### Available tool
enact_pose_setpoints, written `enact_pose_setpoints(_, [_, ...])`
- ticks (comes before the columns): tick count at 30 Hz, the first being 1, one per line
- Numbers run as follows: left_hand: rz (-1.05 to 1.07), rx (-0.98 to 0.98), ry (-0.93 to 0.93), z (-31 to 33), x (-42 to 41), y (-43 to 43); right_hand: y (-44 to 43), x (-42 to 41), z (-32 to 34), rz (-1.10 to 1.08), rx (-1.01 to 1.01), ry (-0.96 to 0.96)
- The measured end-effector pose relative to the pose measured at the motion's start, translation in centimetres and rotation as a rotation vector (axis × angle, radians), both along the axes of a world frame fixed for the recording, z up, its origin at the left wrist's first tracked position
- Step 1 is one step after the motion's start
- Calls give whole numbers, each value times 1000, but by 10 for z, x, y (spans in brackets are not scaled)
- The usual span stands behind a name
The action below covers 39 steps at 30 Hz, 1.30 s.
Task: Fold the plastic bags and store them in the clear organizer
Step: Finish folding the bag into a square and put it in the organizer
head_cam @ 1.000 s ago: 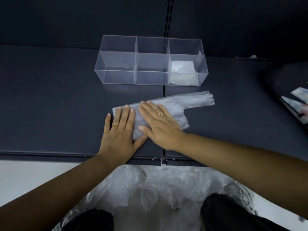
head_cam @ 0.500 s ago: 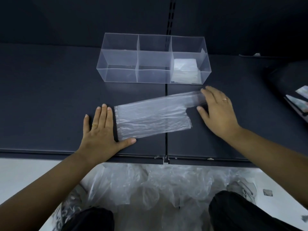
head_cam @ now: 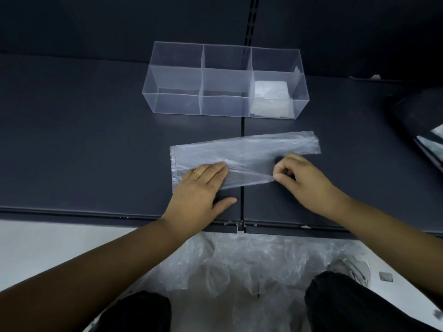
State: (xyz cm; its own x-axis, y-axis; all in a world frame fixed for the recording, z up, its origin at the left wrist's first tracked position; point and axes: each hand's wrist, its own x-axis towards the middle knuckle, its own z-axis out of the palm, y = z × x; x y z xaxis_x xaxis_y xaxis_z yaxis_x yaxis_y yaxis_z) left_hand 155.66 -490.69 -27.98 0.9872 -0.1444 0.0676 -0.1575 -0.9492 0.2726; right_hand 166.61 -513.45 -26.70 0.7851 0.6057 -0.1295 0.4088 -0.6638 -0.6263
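Note:
A translucent plastic bag (head_cam: 242,152) lies flat and long on the dark shelf (head_cam: 72,140), one handle strip reaching to the right. My left hand (head_cam: 203,188) rests flat on the bag's near left part, fingers together, pressing it down. My right hand (head_cam: 302,180) pinches the bag's near right edge between thumb and fingertips, and the film is pulled taut between both hands. Behind the bag stands the clear organizer (head_cam: 177,101) with three compartments. Folded bags (head_cam: 271,97) lie in its right compartment; the other two hold nothing.
A heap of loose plastic bags (head_cam: 251,264) lies on the floor between my knees, below the shelf's front edge (head_cam: 96,213). A dark object with a glossy sheet (head_cam: 422,121) sits at the right. A dark back wall rises behind the organizer.
My left hand moved from beside the bag onto its near left part. My right hand came back from the far handle to the near right edge and closed on it.

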Motion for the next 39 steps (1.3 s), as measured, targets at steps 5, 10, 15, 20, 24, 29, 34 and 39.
enact_pose_setpoints(5, [-61,17,-241,-8,1,2,-12,0,21,-75,-70,176])
enact_pose_setpoints(10, [-77,52,-250,-1,-9,-4,10,-27,38,134,-282,-338])
enact_pose_setpoints(15, [-55,-23,-159,9,-16,-5,30,-36,15,229,-253,-332])
enact_pose_setpoints(20, [277,-522,54,15,-19,30,12,2,8,-148,141,66])
enact_pose_setpoints(24, [666,-884,180,14,-10,56,15,19,2,-323,241,284])
enact_pose_setpoints(29, [765,-560,-57,14,-12,58,24,30,-4,-384,164,224])
enact_pose_setpoints(34, [60,-123,-33,9,-20,8,30,32,-2,-395,76,175])
enact_pose_setpoints(39, [48,248,236,-13,-21,7,40,20,8,-436,-22,6])
